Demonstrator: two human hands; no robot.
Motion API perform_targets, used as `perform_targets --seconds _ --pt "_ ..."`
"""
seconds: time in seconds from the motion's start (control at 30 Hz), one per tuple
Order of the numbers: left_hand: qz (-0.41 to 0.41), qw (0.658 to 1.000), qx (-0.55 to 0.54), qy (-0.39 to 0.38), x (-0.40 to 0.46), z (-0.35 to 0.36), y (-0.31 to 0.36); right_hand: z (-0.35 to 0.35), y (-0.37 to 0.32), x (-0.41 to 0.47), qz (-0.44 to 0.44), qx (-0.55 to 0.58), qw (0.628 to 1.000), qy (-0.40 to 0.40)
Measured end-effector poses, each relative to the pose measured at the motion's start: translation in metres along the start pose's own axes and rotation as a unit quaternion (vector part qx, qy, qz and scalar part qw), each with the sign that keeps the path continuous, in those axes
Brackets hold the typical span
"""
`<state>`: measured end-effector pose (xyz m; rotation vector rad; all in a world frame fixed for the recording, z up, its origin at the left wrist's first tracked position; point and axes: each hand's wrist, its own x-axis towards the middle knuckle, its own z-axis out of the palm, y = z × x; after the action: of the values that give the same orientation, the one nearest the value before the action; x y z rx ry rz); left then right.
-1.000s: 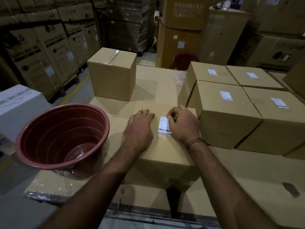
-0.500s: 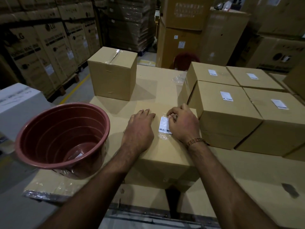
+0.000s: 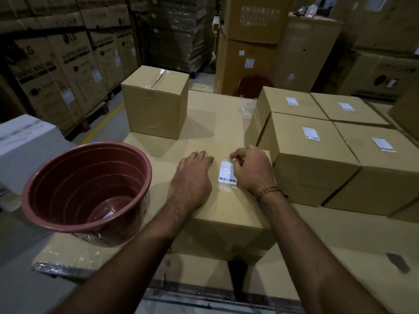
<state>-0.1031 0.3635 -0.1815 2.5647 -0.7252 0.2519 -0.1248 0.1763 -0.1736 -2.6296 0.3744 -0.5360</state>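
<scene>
Cardboard box (image 3: pixel 226 214), 1: under both hands. Left hand (image 3: pixel 192 177): fingers straight, close together, flat on the box top. Barcode label (image 3: pixel 227 173), 1: on the box top, between the hands. Right hand (image 3: pixel 251 171): fingers curled, pinching the label's upper corner. Reddish plastic tub (image 3: pixel 145 164), 1: left of the left hand. Labelled cartons (image 3: pixel 310 159), 4: right of the right hand.

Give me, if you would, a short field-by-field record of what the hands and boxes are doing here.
Work: white barcode label being stuck on a cardboard box
Left hand: flat on the box top, beside the label
Right hand: fingers curled, pinching the label's upper right corner
Left of box: red-brown tub
Right of box: four labelled boxes
Behind: taped box, no label visible
</scene>
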Motion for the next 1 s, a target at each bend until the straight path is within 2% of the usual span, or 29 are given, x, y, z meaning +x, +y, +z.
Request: perform_targets --seconds 0.23,0.63,1.0 --pt "0.000 1.000 0.003 -0.004 -0.001 -0.003 0.002 -0.007 0.007 0.008 -0.013 0.034 0.999 -0.017" --pt "-0.015 0.999 -0.017 -0.026 0.002 0.001 -0.006 0.003 0.015 0.002 -0.008 0.029 1.000 0.006" --pt "-0.008 1.000 -0.013 -0.008 0.000 -0.003 -0.002 -0.001 0.018 0.000 0.013 0.104 0.994 0.008"
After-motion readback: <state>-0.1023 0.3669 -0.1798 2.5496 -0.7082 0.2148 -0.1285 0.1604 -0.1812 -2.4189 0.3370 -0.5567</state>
